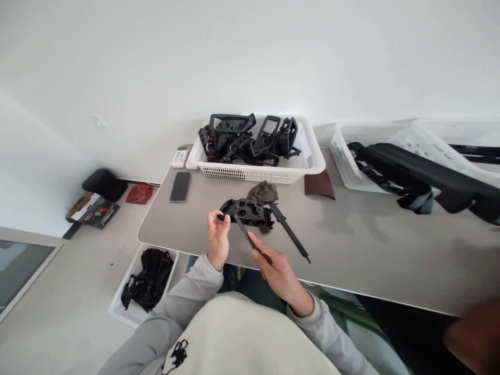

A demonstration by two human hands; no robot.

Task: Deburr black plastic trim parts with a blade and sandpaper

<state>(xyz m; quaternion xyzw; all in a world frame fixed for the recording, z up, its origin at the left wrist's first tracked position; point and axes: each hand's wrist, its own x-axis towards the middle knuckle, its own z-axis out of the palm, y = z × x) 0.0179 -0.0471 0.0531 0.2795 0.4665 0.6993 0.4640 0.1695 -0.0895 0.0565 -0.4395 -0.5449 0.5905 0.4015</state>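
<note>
My left hand (218, 239) is closed on the left end of a black plastic part (250, 209), thumb on top, just above the table's front edge. The thin dark bar-shaped tool (245, 230) is in my right hand (279, 271), its tip touching or very near the part's front side. Behind the part lies a crumpled grey-brown cloth (265, 192). To its right a dark caliper-like tool (289, 232) rests slanted on the table. Something small and reddish-brown shows beneath the part's right end.
A white basket (250, 174) of black parts stands at the back, with a phone (180, 187) and brown sheet (319, 185) nearby. More baskets (357, 179) with long black parts are right. A floor bin (116, 308) sits left. Another person's blurred hand (474, 336) is lower right.
</note>
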